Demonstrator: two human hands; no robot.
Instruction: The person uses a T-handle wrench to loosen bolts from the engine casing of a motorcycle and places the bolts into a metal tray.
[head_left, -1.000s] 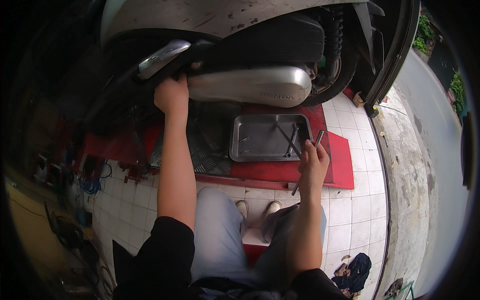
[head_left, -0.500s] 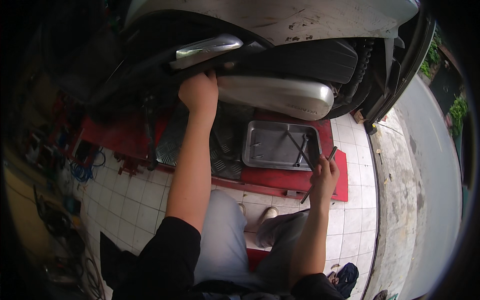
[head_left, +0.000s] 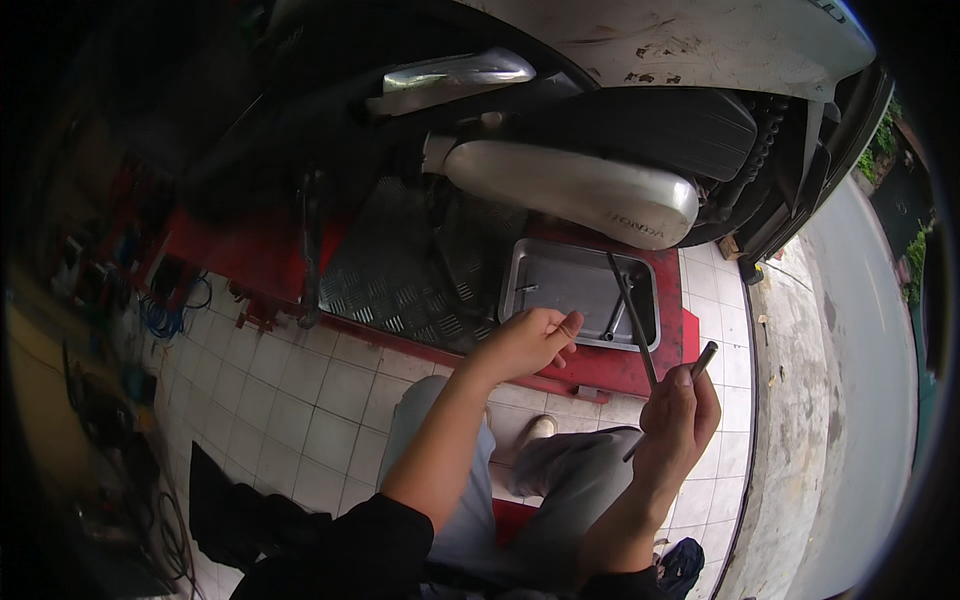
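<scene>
My left hand (head_left: pixel 535 343) is raised near the front of a metal tray (head_left: pixel 530 262), its fingers loosely bent and apart, with nothing visible in them. My right hand (head_left: pixel 678 410), lower right, is closed on a metal bar tool: a thicker rod (head_left: pixel 706 358) sticks up from the fist, and a long thin dark rod (head_left: pixel 627 300) slants up over the tray. In the tray lie a wrench (head_left: pixel 613 322) and small metal pieces (head_left: pixel 527 287). Above are a scooter's silver housing (head_left: pixel 560 190), a chrome part (head_left: pixel 455 75) and a scuffed body panel (head_left: pixel 700 40).
The tray rests on a red lift platform (head_left: pixel 255 255) with a tread plate (head_left: pixel 370 300). Around it is white tiled floor (head_left: pixel 310 390). At left are blue hoses (head_left: pixel 165 310) and cluttered gear; at right are a concrete strip and road (head_left: pixel 870 330), and dark cloth lies low right.
My left hand has left the scooter and come down to beside the tray. My right hand, with the rods, has moved right and lower. The view has shifted slightly.
</scene>
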